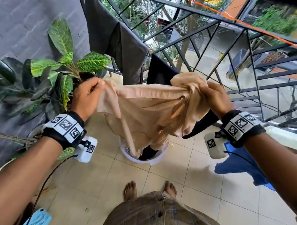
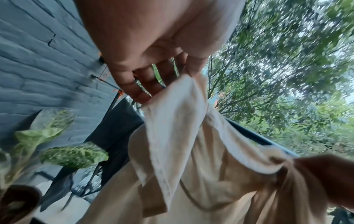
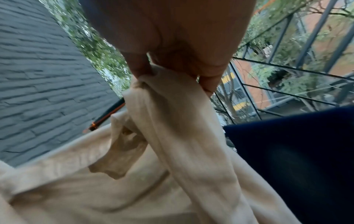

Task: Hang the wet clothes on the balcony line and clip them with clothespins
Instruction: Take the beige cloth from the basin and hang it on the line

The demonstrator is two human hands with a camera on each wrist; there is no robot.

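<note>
Hands: left hand pinches, right hand bunches the beige garment | its lower end hides inside white bucket | behind: dark clothes on orange line, no clothespins discernible

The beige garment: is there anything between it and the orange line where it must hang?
Nothing visible blocks the way. Both hands, left hand and right hand, hold the beige garment below the orange line; that stretch of line looks bare. The dark clothes hang lower, on the railing side.
</note>
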